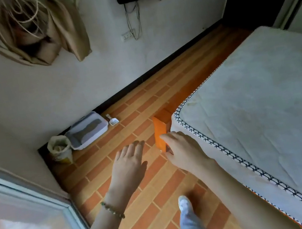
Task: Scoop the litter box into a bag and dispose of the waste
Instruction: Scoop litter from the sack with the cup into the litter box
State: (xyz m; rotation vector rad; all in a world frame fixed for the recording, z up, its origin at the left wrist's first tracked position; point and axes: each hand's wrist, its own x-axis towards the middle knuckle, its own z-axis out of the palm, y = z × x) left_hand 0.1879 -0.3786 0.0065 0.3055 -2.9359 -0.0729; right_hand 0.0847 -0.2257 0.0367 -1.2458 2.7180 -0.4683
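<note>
Tiled bedroom floor (152, 205) beside a bed (255, 106). At ten o'clock, against the wall, sit the litter box (88, 129), a white scoop (113, 121) beside it and an open sack (60, 150). The left hand (128, 162) and right hand (182, 149) hang empty, fingers relaxed; scooping looks unstarted.

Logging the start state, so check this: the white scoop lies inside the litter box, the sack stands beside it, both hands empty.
Wrong on the scoop: the head view shows it on the floor beside the litter box, not inside. The sack does stand beside it, and left hand and right hand are empty.
</note>
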